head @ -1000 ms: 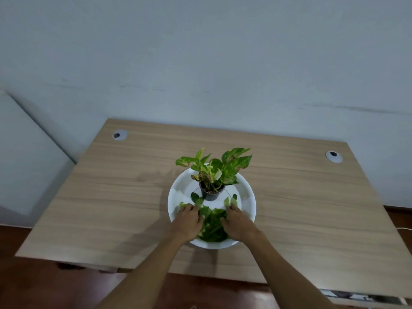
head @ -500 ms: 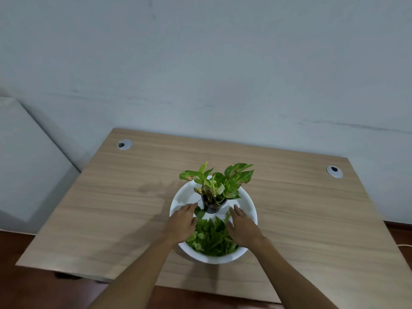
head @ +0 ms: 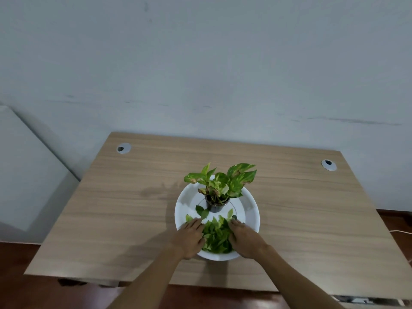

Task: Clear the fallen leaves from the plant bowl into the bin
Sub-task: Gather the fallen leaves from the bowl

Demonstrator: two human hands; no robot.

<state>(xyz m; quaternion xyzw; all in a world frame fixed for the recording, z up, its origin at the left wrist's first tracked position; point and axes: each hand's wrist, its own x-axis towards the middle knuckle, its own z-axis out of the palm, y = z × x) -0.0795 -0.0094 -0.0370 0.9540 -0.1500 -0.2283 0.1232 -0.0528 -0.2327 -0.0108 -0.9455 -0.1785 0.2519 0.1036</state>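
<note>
A white plant bowl sits at the middle of the wooden desk. A small potted plant with green and yellow leaves stands in a dark pot at the bowl's centre. A heap of loose green fallen leaves lies in the near part of the bowl. My left hand presses against the heap's left side, my right hand against its right side, both cupped around the leaves. A few stray leaves lie beside the pot. No bin is in view.
The wooden desk stands against a pale wall, with round cable grommets at the back left and back right. A white panel stands left of the desk. Dark red floor shows below the front edge.
Both hands drew back from beside the pot toward me, pulling leaves into a tighter heap at the bowl's near side. The camera view shifted slightly.
</note>
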